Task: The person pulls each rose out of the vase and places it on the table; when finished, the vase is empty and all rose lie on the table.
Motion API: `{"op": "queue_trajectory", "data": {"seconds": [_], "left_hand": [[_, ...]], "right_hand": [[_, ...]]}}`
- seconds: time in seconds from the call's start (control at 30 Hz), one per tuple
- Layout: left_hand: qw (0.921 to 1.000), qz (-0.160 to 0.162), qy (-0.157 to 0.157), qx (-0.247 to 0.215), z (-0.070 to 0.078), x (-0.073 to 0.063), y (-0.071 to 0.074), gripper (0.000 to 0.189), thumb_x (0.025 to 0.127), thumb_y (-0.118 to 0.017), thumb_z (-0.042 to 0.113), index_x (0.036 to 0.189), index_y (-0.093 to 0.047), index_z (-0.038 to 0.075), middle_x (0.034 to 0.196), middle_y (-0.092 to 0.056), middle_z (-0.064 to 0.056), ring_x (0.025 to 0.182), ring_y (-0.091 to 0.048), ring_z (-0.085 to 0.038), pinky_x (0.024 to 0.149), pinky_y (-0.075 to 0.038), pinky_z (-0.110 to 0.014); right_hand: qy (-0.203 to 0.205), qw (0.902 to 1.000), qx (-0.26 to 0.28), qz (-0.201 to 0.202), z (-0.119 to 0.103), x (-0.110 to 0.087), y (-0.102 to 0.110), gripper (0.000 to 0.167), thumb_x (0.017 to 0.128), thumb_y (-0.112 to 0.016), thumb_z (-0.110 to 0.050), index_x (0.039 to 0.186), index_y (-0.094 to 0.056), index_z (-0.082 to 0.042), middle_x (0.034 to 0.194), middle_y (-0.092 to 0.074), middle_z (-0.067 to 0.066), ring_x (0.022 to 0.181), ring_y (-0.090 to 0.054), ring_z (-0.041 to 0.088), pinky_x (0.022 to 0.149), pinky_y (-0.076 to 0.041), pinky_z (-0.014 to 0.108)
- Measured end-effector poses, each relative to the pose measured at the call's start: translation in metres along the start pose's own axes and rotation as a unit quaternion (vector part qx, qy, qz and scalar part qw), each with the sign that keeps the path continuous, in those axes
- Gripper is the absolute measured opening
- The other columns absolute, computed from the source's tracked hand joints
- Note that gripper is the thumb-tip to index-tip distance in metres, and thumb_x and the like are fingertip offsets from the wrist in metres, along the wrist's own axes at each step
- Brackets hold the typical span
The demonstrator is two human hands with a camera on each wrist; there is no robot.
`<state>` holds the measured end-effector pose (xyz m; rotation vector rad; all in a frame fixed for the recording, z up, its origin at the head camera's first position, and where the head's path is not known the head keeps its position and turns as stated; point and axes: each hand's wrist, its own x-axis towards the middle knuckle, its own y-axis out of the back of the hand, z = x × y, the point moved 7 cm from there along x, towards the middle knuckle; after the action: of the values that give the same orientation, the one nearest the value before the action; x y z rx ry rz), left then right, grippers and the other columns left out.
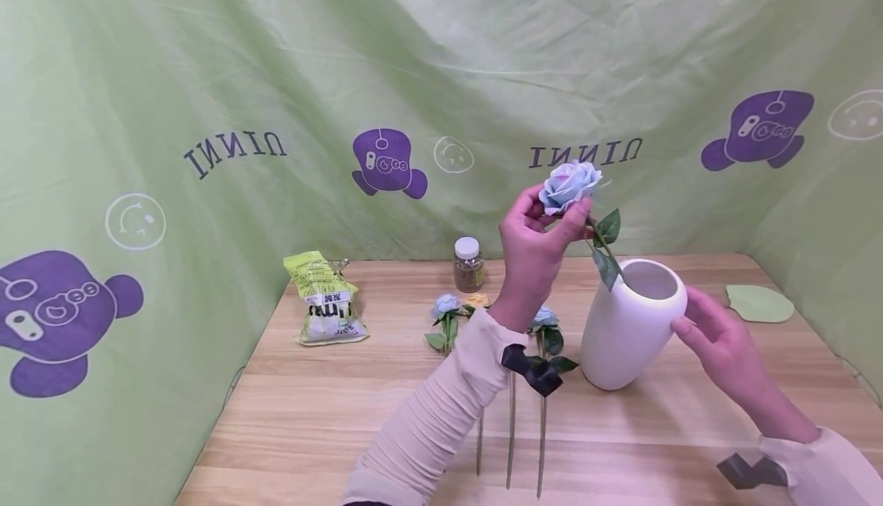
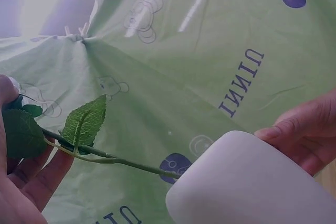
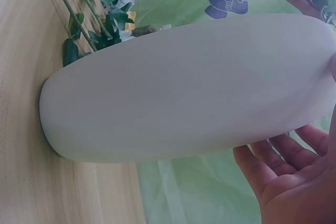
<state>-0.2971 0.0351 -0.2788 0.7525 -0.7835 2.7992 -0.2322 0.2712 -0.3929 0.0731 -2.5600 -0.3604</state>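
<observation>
A pale blue artificial rose (image 1: 571, 187) is pinched below its bloom by my left hand (image 1: 534, 249). Green leaves (image 2: 84, 121) sprout along its stem, which slants down into the mouth of a tall white vase (image 1: 624, 337); the stem's lower end is hidden inside. My right hand (image 1: 720, 341) grips the vase near the rim, thumb on the near side and fingers round the far side. In the right wrist view, those fingers (image 3: 262, 163) lie along the vase wall (image 3: 173, 93). The vase leans slightly to the right in the head view.
More artificial flowers lie on the wooden table (image 1: 290, 429): a blue rose (image 1: 447, 305), a yellow rose (image 1: 477, 301) and another blue rose (image 1: 543, 316). Behind them stands a white-capped jar (image 1: 469, 267). A green-and-white packet (image 1: 327, 303) is at left, a pale green mat (image 1: 759, 303) at right.
</observation>
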Motion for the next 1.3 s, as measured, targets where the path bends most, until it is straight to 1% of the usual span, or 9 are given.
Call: {"op": "queue_trajectory", "data": {"seconds": [0.07, 0.13, 0.3, 0.4, 0.57, 0.7, 0.8, 1.07, 1.3], "left_hand": [[0.9998, 0.008, -0.006, -0.016, 0.003, 0.002, 0.003, 0.037, 0.086, -0.069, 0.001, 0.120, -0.057, -0.007, 0.095, -0.066, 0.002, 0.075, -0.069, -0.007, 0.068, -0.065, -0.027], [0.9991, 0.023, -0.012, -0.034, 0.006, 0.003, 0.008, 0.035, 0.086, -0.069, 0.000, 0.119, -0.058, -0.006, 0.095, -0.067, 0.001, 0.074, -0.069, -0.008, 0.067, -0.065, -0.027], [0.9934, 0.083, -0.032, -0.073, 0.012, 0.007, 0.025, 0.024, 0.087, -0.071, 0.004, 0.108, -0.062, 0.002, 0.094, -0.069, -0.003, 0.072, -0.070, -0.011, 0.065, -0.065, -0.029], [0.9893, 0.114, -0.037, -0.083, 0.014, 0.008, 0.035, 0.021, 0.086, -0.072, 0.008, 0.106, -0.064, 0.005, 0.093, -0.069, -0.003, 0.072, -0.071, -0.012, 0.066, -0.065, -0.030], [0.9842, 0.145, -0.040, -0.093, 0.016, 0.010, 0.043, 0.023, 0.085, -0.073, 0.011, 0.106, -0.065, 0.005, 0.090, -0.069, -0.002, 0.068, -0.071, -0.012, 0.063, -0.065, -0.030], [0.9798, 0.163, -0.049, -0.105, 0.018, 0.011, 0.047, 0.019, 0.085, -0.073, 0.011, 0.102, -0.064, 0.006, 0.085, -0.068, -0.001, 0.066, -0.069, -0.011, 0.061, -0.064, -0.030], [0.9776, 0.170, -0.056, -0.111, 0.019, 0.012, 0.048, 0.017, 0.086, -0.072, 0.009, 0.100, -0.064, 0.007, 0.083, -0.068, -0.001, 0.067, -0.068, -0.010, 0.061, -0.064, -0.030], [0.9737, 0.184, -0.060, -0.120, 0.022, 0.012, 0.053, 0.018, 0.086, -0.072, 0.006, 0.102, -0.064, 0.006, 0.083, -0.068, -0.002, 0.066, -0.066, -0.011, 0.058, -0.063, -0.030], [0.9709, 0.195, -0.070, -0.121, 0.027, 0.011, 0.057, 0.019, 0.086, -0.072, 0.007, 0.104, -0.065, 0.006, 0.086, -0.069, -0.001, 0.067, -0.066, -0.011, 0.060, -0.064, -0.029]], "right_hand": [[0.000, 1.0000, -0.002, 0.000, 0.000, 0.000, 0.000, 0.056, 0.092, -0.049, 0.018, 0.142, -0.052, -0.006, 0.129, -0.063, -0.023, 0.115, -0.059, -0.011, 0.089, -0.049, 0.002], [-0.002, 1.0000, -0.008, -0.001, 0.000, 0.000, 0.001, 0.056, 0.092, -0.050, 0.018, 0.143, -0.051, -0.006, 0.129, -0.062, -0.023, 0.115, -0.059, -0.012, 0.089, -0.049, 0.001], [-0.005, 0.9997, -0.023, -0.005, 0.001, 0.000, 0.001, 0.055, 0.093, -0.051, 0.017, 0.144, -0.050, -0.005, 0.129, -0.062, -0.024, 0.115, -0.059, -0.012, 0.089, -0.049, 0.001], [-0.004, 0.9998, -0.020, -0.006, 0.001, 0.000, 0.001, 0.055, 0.093, -0.050, 0.017, 0.143, -0.050, -0.005, 0.129, -0.062, -0.024, 0.115, -0.059, -0.012, 0.089, -0.048, 0.001], [0.000, 0.9999, -0.014, -0.003, 0.001, 0.000, 0.001, 0.055, 0.093, -0.050, 0.017, 0.143, -0.051, -0.004, 0.129, -0.062, -0.024, 0.115, -0.059, -0.012, 0.089, -0.048, 0.001], [0.001, 0.9999, -0.013, -0.002, 0.001, -0.001, 0.001, 0.054, 0.093, -0.050, 0.017, 0.143, -0.051, -0.003, 0.129, -0.063, -0.023, 0.115, -0.059, -0.012, 0.089, -0.049, 0.001], [0.001, 0.9999, -0.016, -0.003, 0.001, -0.001, 0.000, 0.054, 0.093, -0.050, 0.017, 0.143, -0.050, -0.003, 0.129, -0.062, -0.023, 0.115, -0.059, -0.012, 0.089, -0.049, 0.001], [0.004, 0.9998, -0.018, 0.000, 0.000, 0.000, 0.000, 0.055, 0.093, -0.049, 0.017, 0.143, -0.051, -0.006, 0.129, -0.062, -0.025, 0.115, -0.059, -0.013, 0.089, -0.048, 0.001], [0.005, 0.9999, -0.011, -0.001, -0.001, -0.001, 0.000, 0.055, 0.093, -0.049, 0.017, 0.143, -0.051, -0.005, 0.129, -0.062, -0.024, 0.115, -0.059, -0.012, 0.090, -0.048, 0.001]]}}
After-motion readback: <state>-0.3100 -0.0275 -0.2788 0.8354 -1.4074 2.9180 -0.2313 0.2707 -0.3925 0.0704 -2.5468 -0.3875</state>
